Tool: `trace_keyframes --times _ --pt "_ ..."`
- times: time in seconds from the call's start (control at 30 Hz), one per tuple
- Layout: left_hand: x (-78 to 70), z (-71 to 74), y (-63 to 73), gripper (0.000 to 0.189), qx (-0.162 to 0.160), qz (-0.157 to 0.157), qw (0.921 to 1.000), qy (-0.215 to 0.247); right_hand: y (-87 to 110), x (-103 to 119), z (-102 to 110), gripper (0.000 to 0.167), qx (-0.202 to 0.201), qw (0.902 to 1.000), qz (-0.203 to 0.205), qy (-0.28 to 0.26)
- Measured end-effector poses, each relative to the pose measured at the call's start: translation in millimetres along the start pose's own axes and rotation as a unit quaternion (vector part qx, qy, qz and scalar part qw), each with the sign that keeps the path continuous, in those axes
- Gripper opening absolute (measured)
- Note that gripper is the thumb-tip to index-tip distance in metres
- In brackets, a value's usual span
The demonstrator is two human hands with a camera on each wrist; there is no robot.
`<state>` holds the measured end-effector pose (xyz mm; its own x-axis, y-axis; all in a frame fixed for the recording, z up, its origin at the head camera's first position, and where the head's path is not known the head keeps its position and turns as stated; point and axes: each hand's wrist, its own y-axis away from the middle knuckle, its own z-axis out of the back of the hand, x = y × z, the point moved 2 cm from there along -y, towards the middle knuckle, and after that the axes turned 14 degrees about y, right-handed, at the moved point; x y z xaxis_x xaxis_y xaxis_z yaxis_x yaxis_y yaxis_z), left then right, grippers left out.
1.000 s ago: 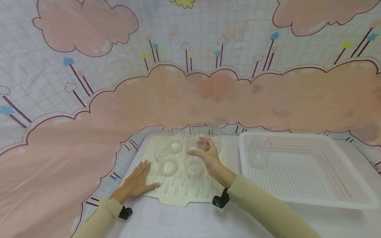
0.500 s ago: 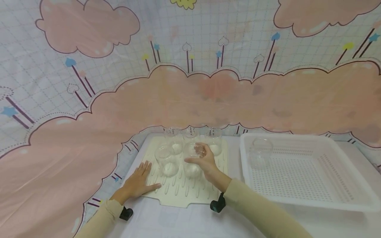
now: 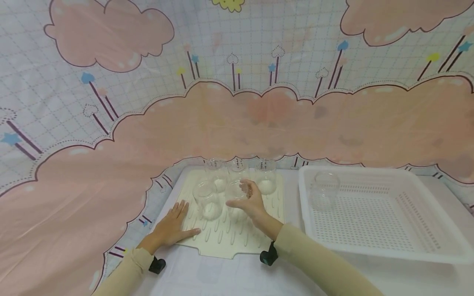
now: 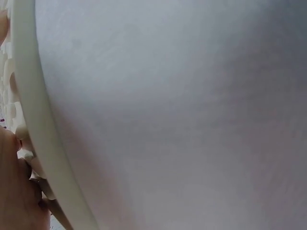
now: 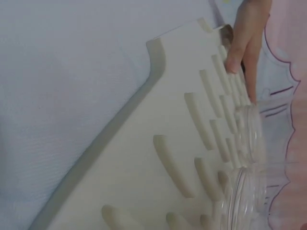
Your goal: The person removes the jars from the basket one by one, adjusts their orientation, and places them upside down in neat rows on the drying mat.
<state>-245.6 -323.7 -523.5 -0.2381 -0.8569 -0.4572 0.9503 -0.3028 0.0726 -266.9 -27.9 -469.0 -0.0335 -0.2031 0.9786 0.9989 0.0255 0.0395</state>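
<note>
A cream board with raised ridges (image 3: pixel 214 248) lies on the white cloth and carries several clear cups. My right hand (image 3: pixel 253 204) grips a clear cup (image 3: pixel 234 191) in the front row, thumb on the near side and fingers around the far side. Left of it stands another clear cup (image 3: pixel 205 197). My left hand (image 3: pixel 170 226) lies with fingers spread on the board's left edge, holding nothing. In the right wrist view, the lower rim of the gripped cup (image 5: pixel 238 201) is right at the ridges. The left wrist view mostly shows cloth beside the board's rim (image 4: pixel 38 105).
Behind the front cups, a back row holds a left cup (image 3: pixel 216 174), a middle cup (image 3: pixel 238 165) and a right cup (image 3: pixel 266 176). To the right stands a white perforated basket (image 3: pixel 370 251) with one clear cup (image 3: pixel 324 191) at its left end. A patterned curtain (image 3: pixel 237 127) hangs behind.
My right hand has moved a little left and toward me with the cup, which has come beside the front-left one. The left hand has stayed on the board's edge.
</note>
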Motion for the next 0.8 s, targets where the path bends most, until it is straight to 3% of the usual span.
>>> trace_keyframes --times 0.2,0.6,0.8 --pt "-0.7 1.0 0.0 0.115 -0.003 -0.002 1.0 0.002 2.8 2 -2 0.083 0.001 0.9996 0.018 0.02" --pt "-11.0 7.2 2.9 0.112 0.005 0.002 1.0 0.005 3.7 3 5 0.091 0.021 0.9993 0.016 0.027" --pt "-10.2 7.1 3.7 0.112 -0.001 0.0 1.0 0.002 4.8 13 11 0.091 0.04 0.9981 0.046 0.01"
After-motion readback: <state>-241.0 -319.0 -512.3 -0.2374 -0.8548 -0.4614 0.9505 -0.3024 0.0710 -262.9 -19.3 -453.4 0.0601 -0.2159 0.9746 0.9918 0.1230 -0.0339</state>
